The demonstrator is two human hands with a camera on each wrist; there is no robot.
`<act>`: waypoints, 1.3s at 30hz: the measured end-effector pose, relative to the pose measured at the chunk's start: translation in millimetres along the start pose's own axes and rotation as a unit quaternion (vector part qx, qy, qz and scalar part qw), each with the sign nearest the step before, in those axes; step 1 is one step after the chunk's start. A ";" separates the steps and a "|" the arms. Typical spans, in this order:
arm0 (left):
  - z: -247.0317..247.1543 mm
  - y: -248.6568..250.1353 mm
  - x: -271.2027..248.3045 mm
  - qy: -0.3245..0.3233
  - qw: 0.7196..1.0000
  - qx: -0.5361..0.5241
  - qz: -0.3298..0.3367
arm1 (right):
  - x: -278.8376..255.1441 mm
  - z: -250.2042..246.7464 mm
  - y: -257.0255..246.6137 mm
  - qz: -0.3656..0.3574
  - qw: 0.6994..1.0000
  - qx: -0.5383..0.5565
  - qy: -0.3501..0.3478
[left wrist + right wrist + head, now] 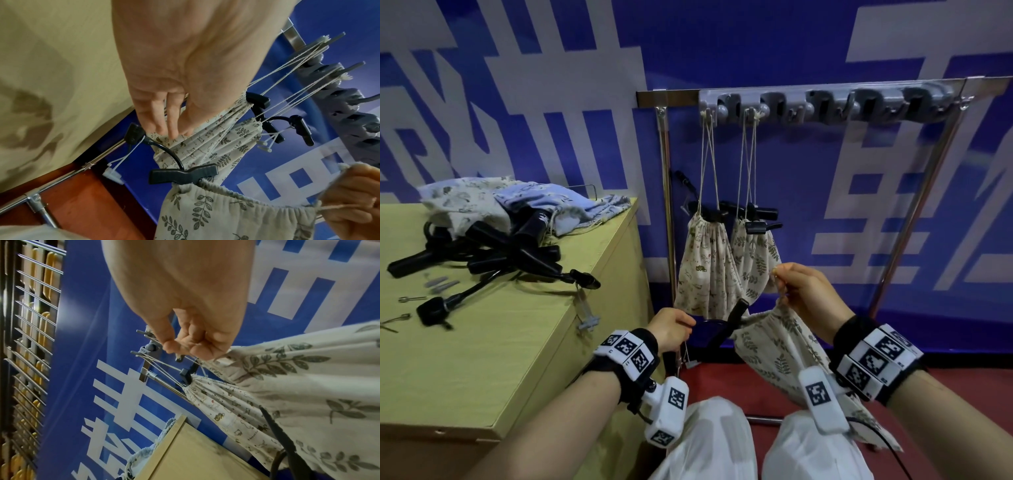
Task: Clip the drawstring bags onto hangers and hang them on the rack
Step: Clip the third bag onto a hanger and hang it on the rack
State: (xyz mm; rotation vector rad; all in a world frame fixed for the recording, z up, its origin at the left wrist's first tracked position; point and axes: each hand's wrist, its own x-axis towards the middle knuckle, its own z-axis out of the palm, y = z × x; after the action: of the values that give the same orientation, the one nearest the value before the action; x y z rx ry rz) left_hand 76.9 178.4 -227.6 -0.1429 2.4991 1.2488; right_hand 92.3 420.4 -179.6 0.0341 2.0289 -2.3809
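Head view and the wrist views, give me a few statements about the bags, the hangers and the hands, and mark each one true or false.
1. Two drawstring bags hang from the rack by their cords. True: the animal-print bag and a leaf-print bag.
2. The right hand pinches the cord of the leaf-print bag in hand. True.
3. A black clip is clamped on that bag's gathered top edge. True.
4. The wooden cabinet holds only bags. False: black hangers are piled there too.
5. The left hand is up at the rack's hooks. False: it is low, at the hanger.
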 end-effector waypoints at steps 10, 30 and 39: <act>-14.5 -1.7 14.3 0.084 0.996 -0.012 0.034 | -5.0 21.6 -29.6 -0.024 0.998 0.052 -0.003; -24.2 -22.4 -4.9 0.003 0.999 0.050 0.022 | -2.2 4.8 -19.4 -0.036 0.990 0.082 0.105; -29.8 3.9 -17.0 0.018 0.985 -0.170 -0.032 | 6.9 -38.2 11.2 0.020 0.972 0.128 0.197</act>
State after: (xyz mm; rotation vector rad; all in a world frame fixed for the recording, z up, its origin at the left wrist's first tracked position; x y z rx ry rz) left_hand 84.2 156.2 -202.2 -0.3278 2.2680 1.6485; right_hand 86.0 456.4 -196.8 0.5901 1.8039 -2.7687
